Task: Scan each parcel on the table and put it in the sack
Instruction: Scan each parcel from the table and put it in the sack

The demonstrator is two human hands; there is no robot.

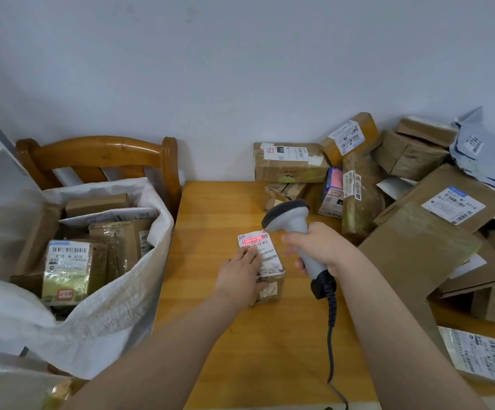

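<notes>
Plain white wall (240,69) behind, wooden worktop (225,335) in front. Small brown parcel (270,287) lies mid-worktop, label (265,255) up. Left hand (240,272) rests on top of it, fingers fairly straight, pressing down, not wrapped round it. Right hand (320,247) grips the scanner (292,220) by its handle, head aimed down & left. Red beam sits across the barcode (253,240) at the label's far end.

Step in hand, I'd say: scanning this parcel, not yet bagged. To do it well: beam across all bars, parcel held flat, left fingertips off the code. They're just beside it now, so any slide fwd would cover bars. Glossy tape may glare; tilt scanner a bit if no read.

Sack (116,306), white woven, stands open left of the worktop against a wooden chair (98,152), w/ several parcels inside. Route from parcel to sack looks unobstructed. Unscanned pile (411,161) crowds right & back of the worktop, some pcs leaning on others. Scanner cable (332,335) trails to the near edge beside the right forearm & could snag on a reach.
</notes>
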